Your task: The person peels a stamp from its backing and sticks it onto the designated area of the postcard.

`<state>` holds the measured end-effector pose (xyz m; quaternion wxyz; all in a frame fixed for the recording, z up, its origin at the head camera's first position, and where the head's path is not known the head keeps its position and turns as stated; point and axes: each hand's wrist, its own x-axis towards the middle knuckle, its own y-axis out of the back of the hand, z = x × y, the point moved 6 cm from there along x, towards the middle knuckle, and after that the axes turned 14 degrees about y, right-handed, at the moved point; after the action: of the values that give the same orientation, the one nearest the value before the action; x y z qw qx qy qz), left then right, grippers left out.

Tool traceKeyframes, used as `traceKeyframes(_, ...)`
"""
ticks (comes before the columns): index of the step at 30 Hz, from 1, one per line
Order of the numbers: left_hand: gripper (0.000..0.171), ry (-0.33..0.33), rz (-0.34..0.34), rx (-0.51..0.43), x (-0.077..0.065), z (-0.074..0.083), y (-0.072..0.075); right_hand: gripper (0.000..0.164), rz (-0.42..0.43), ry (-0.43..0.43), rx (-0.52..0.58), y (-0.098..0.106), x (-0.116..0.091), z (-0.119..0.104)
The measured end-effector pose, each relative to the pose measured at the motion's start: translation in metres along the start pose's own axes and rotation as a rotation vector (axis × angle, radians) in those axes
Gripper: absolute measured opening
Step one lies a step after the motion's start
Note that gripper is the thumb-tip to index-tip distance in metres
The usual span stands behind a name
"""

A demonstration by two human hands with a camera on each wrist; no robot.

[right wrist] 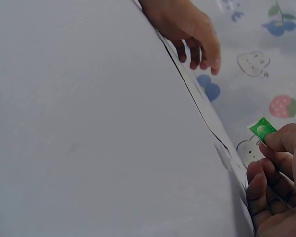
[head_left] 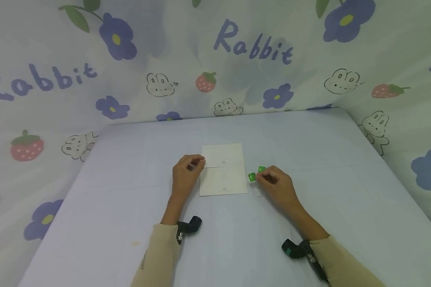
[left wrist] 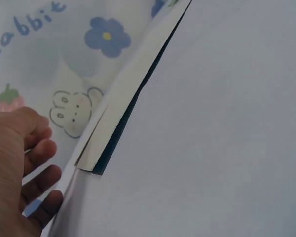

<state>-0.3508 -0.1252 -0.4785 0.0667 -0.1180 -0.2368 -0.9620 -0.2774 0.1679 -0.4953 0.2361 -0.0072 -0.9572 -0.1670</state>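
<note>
A cream paper card [head_left: 223, 181] with a line across its middle and a dark underside [left wrist: 115, 140] lies on the table. Beside its left edge is my left hand [head_left: 186, 175], fingers loosely bent and apart from the card in the left wrist view. Between thumb and forefinger, my right hand [head_left: 278, 186] pinches a small green piece with a white edge [right wrist: 262, 129], like a sticker or small packet, just right of the card. A second green piece [head_left: 261, 168] shows behind these fingers; whether it lies on the table I cannot tell.
A small clear scrap [head_left: 257, 193] lies below the right hand's fingers. The white-covered table [head_left: 129, 239] reaches back to a printed cloth [head_left: 244, 75] with rabbits, flowers and strawberries. Both wrists carry black camera mounts [head_left: 189, 226].
</note>
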Motion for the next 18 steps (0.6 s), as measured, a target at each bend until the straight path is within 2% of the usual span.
traceKeyframes(5, 0.013, 0.014, -0.025, 0.033, 0.005, -0.003, -0.001, 0.006, 0.012, 0.008, -0.018, -0.001, 0.005, 0.003)
traceKeyframes(18, 0.018, 0.049, -0.071, 0.129, 0.012, -0.011, -0.006, 0.011, 0.05, 0.028, -0.066, -0.002, 0.02, 0.01)
